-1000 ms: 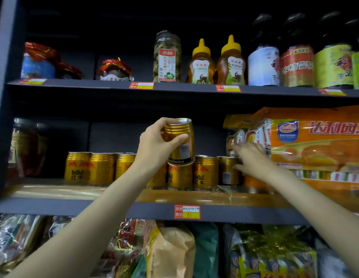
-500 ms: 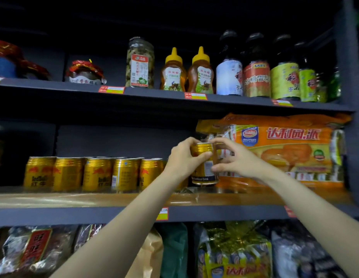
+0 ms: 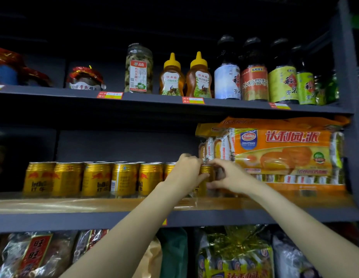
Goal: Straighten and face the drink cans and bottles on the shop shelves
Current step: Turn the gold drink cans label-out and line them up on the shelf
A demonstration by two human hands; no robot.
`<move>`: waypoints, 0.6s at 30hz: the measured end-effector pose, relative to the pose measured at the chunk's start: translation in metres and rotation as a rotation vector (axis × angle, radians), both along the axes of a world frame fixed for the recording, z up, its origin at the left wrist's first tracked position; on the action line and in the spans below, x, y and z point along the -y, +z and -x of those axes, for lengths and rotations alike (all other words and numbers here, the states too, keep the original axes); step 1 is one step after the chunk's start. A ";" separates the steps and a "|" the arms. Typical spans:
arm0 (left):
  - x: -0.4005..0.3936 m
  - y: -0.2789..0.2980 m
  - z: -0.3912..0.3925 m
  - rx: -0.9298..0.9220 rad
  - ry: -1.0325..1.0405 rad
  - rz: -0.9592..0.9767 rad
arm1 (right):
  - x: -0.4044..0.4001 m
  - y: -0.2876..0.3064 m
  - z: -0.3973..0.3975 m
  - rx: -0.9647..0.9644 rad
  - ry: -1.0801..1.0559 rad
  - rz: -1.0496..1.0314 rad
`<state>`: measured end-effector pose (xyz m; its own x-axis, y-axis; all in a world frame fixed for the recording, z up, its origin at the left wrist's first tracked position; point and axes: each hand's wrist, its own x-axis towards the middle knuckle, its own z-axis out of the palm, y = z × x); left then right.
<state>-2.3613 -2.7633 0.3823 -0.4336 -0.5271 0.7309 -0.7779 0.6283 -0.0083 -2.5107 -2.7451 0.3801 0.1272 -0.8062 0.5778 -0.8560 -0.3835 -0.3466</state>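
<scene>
on the dim middle shelf (image 3: 94,205) i had brought the can (image 3: 206,178) down from mid-air to the right end of the row (image 3: 94,178), beside the cake pack (image 3: 285,153), left hand (image 3: 186,173) and right hand (image 3: 230,178) both pinching it, probably turning its label forward.

On the middle shelf stand seven gold cans (image 3: 96,178), one of them partly hidden between two hands. The upper right of the frame shows two honey bottles (image 3: 184,77), four dark bottles (image 3: 254,77) and one tall jar (image 3: 138,69).
</scene>
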 end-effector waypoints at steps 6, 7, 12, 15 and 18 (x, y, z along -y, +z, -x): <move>0.010 -0.008 -0.031 0.119 0.086 0.095 | 0.005 0.002 -0.020 -0.152 -0.175 0.061; 0.011 -0.011 -0.038 0.119 0.077 0.064 | 0.008 0.001 -0.023 -0.152 -0.192 0.063; 0.010 -0.016 -0.070 0.092 -0.009 0.066 | 0.012 -0.001 -0.033 -0.138 -0.247 0.032; 0.011 -0.016 -0.096 0.053 -0.013 0.093 | 0.009 0.003 -0.040 -0.100 -0.257 0.104; 0.016 -0.016 -0.133 -0.003 0.028 0.085 | 0.004 0.011 -0.060 -0.077 -0.159 0.203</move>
